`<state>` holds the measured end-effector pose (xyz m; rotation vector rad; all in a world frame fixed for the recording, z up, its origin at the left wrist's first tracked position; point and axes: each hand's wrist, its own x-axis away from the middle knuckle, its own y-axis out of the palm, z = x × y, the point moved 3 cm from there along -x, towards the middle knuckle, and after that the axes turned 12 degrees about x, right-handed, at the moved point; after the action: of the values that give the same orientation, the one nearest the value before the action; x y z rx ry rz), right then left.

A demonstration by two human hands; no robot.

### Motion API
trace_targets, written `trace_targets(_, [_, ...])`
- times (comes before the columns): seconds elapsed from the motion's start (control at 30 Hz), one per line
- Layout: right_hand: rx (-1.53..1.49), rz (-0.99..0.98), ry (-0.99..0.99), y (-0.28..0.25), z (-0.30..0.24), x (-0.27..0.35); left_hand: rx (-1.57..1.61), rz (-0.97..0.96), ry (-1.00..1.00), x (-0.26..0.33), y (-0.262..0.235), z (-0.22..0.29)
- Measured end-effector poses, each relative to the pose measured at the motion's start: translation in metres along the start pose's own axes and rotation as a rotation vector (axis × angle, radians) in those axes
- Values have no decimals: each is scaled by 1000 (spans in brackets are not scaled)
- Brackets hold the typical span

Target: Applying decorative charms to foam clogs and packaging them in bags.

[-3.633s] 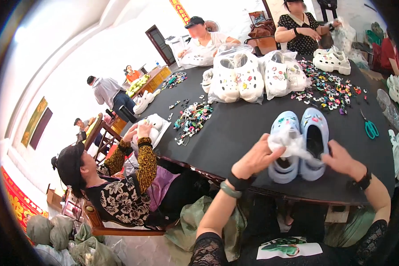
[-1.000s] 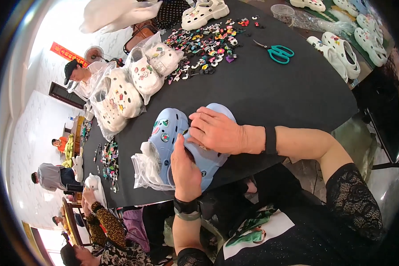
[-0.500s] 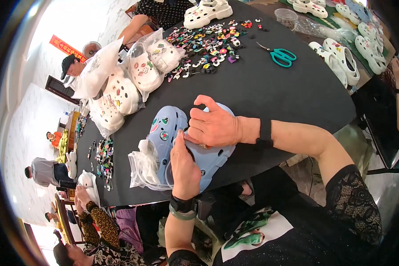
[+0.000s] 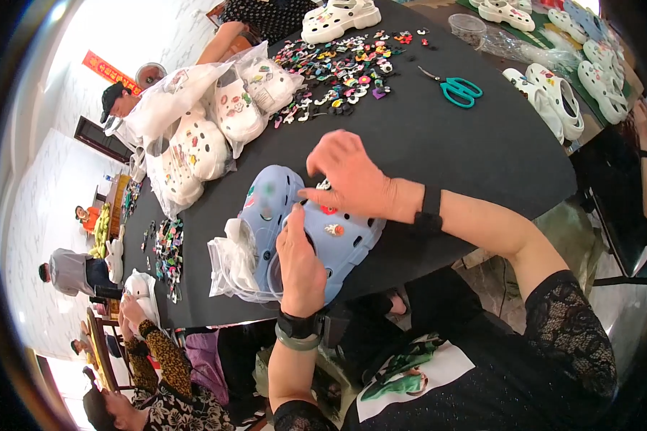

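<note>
Left hand pressing blue clogs flat, right hand pinching at charms already fitted; clear bag underneath, bagging not yet done.

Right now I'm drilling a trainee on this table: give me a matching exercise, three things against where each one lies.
Things:
1. scissors
2. blue clogs
3. bagged white clogs

Places:
A. under both hands at the near table edge
B. left of the pile of small charms
C. right of the pile of small charms

Pairs: 1-C, 2-A, 3-B
</note>
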<state>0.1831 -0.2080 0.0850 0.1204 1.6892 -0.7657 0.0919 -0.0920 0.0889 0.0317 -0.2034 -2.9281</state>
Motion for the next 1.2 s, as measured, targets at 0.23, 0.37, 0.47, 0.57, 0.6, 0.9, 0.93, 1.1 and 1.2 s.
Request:
trace_targets(0.23, [-184, -464, 348, 20, 13, 6, 227, 134, -180, 0, 9, 5])
trace_targets(0.37, [-186, -427, 310, 14, 12, 7, 126, 114, -136, -7, 3, -1])
trace_targets(0.47, [-127, -365, 205, 12, 8, 8, 187, 79, -109, -12, -2, -12])
trace_targets(0.57, [-66, -433, 125, 8, 7, 11, 157, -46, -3, -3, 0, -4])
trace_targets(0.6, [-42, -426, 37, 5, 5, 12, 150, -124, 60, 1, 4, 3])
trace_targets(0.9, [-233, -509, -36, -2, 6, 5, 275, -126, -218, -1, 6, 1])
trace_targets(0.93, [-275, -522, -33, -4, 3, 1, 328, -161, -170, -1, 3, -1])
trace_targets(1.1, [-250, -523, -39, -9, -1, 0, 345, -129, -134, -11, 2, -24])
trace_targets(1.2, [-293, -553, 75, -5, -1, 1, 354, -116, -135, -10, 3, -21])
